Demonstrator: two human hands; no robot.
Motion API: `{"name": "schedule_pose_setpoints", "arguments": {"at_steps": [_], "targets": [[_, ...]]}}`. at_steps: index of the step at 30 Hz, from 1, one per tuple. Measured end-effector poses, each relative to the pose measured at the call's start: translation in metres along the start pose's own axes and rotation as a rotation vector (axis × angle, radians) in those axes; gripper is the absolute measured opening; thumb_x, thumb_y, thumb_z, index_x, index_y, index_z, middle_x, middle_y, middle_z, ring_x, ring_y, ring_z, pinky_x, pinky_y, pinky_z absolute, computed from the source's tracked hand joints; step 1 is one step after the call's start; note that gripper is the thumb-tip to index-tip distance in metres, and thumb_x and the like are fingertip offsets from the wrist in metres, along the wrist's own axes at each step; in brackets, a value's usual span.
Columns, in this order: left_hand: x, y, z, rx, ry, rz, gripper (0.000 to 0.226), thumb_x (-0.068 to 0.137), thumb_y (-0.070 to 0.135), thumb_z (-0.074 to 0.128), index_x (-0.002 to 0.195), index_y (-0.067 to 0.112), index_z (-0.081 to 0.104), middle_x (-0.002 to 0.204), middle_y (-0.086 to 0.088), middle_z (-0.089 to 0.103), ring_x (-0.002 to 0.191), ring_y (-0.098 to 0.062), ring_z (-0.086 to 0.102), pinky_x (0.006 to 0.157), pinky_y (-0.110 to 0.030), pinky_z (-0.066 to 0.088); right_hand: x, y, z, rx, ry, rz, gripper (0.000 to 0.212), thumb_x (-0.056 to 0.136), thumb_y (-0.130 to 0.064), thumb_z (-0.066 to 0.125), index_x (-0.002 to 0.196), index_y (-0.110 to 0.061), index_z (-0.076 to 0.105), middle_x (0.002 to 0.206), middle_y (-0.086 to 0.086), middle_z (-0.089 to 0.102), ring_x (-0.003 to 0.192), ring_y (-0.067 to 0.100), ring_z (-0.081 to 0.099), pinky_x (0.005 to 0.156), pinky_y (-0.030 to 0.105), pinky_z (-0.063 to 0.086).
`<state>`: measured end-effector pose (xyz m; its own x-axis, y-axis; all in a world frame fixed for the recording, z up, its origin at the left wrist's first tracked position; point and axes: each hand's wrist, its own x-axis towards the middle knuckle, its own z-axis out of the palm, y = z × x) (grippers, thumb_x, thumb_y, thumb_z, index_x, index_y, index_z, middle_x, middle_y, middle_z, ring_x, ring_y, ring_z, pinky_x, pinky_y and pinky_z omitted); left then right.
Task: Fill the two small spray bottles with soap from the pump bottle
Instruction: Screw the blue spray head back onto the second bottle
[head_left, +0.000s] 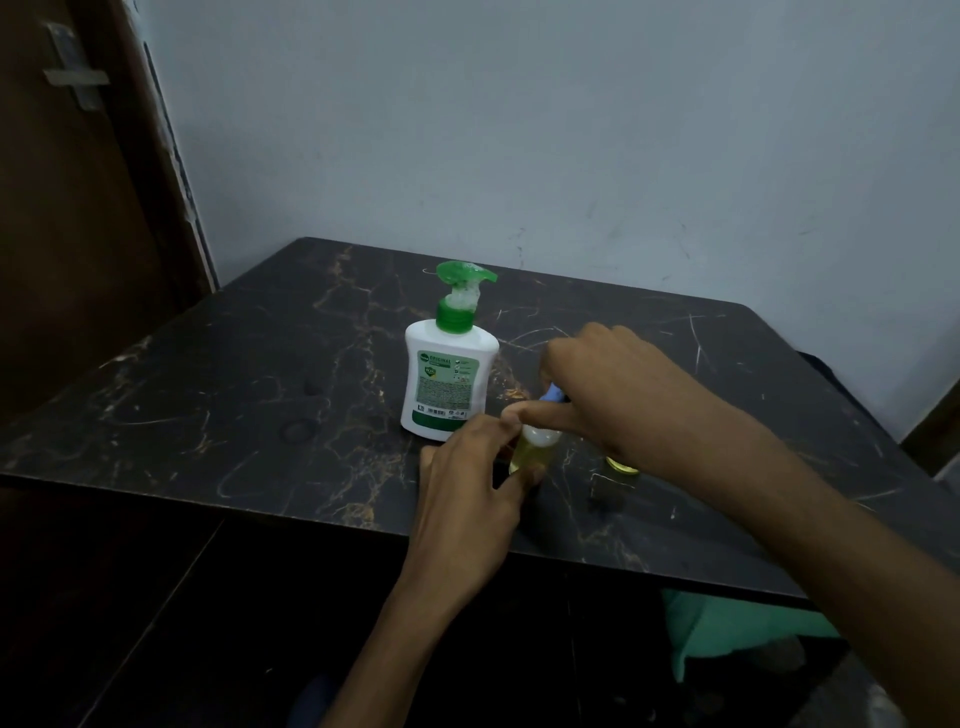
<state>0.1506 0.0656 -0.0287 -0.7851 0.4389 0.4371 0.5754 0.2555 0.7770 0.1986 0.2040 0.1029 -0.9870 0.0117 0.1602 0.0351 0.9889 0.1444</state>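
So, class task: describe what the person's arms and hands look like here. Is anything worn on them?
Both the left hand and right hand are bare, with no gloves, rings, watch or bracelet visible. Both forearms are uncovered as far as the frame shows; no sleeve appears.

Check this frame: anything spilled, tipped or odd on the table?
No spill shows. The pump bottle stands upright, though foam clings around its pump neck. Both hands grip one small spray bottle; the second is mostly hidden.

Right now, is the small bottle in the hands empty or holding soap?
Holding soap: yellow liquid shows through the small bottle, gripped by the left hand.
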Motion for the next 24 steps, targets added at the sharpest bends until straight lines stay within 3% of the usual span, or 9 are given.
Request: {"name": "schedule_pose_setpoints", "arguments": {"at_steps": [3,5,7,9,14,18,21,24], "targets": [[0.0,0.0,0.0,-0.003,-0.01,-0.006,0.031,0.088,0.033,0.076,0.118,0.033,0.068,0.11,0.018,0.069,0.106,-0.003,0.065,0.096,-0.046,0.052,-0.004,-0.001,-0.002,-0.017,0.007,-0.045,0.047,0.098,-0.068,0.057,0.08,-0.025,0.049,0.081,-0.006,0.056,0.065,0.008,0.044,0.054,0.025,0.028],[0.001,-0.001,0.0,0.002,0.006,-0.009,0.02,0.088,0.032,0.078,0.105,0.032,0.069,0.099,0.016,0.068,0.098,-0.002,0.064,0.091,-0.048,0.052,-0.007,0.0,-0.004,0.042,-0.011,-0.102,0.035,0.098,-0.059,0.064,0.104,-0.025,0.062,0.099,-0.008,0.064,0.079,0.01,0.055,0.061,0.02,0.036],[0.001,0.0,0.0,0.005,0.019,-0.01,0.016,0.087,0.03,0.08,0.097,0.031,0.068,0.093,0.015,0.066,0.093,-0.002,0.063,0.09,-0.049,0.052,-0.011,0.0,-0.006,0.1,0.002,-0.158,0.03,0.096,-0.043,0.07,0.123,-0.03,0.062,0.113,-0.013,0.068,0.093,0.009,0.061,0.071,0.021,0.046],[0.001,0.0,0.0,0.004,0.016,-0.01,0.016,0.087,0.031,0.08,0.099,0.032,0.07,0.094,0.016,0.067,0.094,-0.001,0.063,0.091,-0.048,0.052,-0.015,0.001,-0.009,0.139,-0.002,-0.164,0.038,0.094,-0.033,0.072,0.13,-0.035,0.059,0.115,-0.016,0.071,0.096,0.007,0.064,0.078,0.026,0.054],[0.001,-0.001,-0.001,-0.001,-0.007,-0.011,0.02,0.087,0.033,0.078,0.105,0.033,0.07,0.101,0.016,0.068,0.099,-0.002,0.064,0.093,-0.048,0.052,-0.02,0.007,-0.016,0.104,-0.046,-0.069,0.043,0.093,-0.038,0.071,0.132,-0.032,0.054,0.103,-0.009,0.071,0.083,0.016,0.063,0.076,0.038,0.058],[0.0,-0.001,-0.001,0.0,-0.008,-0.005,0.022,0.087,0.033,0.078,0.108,0.035,0.07,0.102,0.017,0.067,0.1,-0.002,0.064,0.094,-0.048,0.051,-0.022,0.006,-0.019,0.081,-0.064,-0.045,0.043,0.096,-0.042,0.069,0.133,-0.028,0.053,0.104,-0.006,0.069,0.089,0.02,0.063,0.08,0.038,0.056],[0.0,-0.001,-0.001,0.002,-0.001,-0.016,0.026,0.087,0.034,0.078,0.112,0.034,0.07,0.102,0.017,0.067,0.1,-0.002,0.063,0.094,-0.048,0.051,-0.019,0.002,-0.016,0.104,-0.033,-0.099,0.044,0.094,-0.025,0.073,0.132,-0.034,0.054,0.115,-0.011,0.065,0.096,0.016,0.063,0.079,0.035,0.055],[0.0,-0.001,0.0,0.001,0.004,-0.016,0.03,0.088,0.033,0.078,0.116,0.035,0.069,0.103,0.018,0.067,0.1,-0.002,0.064,0.094,-0.048,0.051,-0.013,0.001,-0.01,0.114,-0.05,-0.127,0.049,0.087,-0.004,0.072,0.12,-0.038,0.064,0.111,-0.016,0.064,0.095,0.008,0.061,0.073,0.027,0.052]]}}
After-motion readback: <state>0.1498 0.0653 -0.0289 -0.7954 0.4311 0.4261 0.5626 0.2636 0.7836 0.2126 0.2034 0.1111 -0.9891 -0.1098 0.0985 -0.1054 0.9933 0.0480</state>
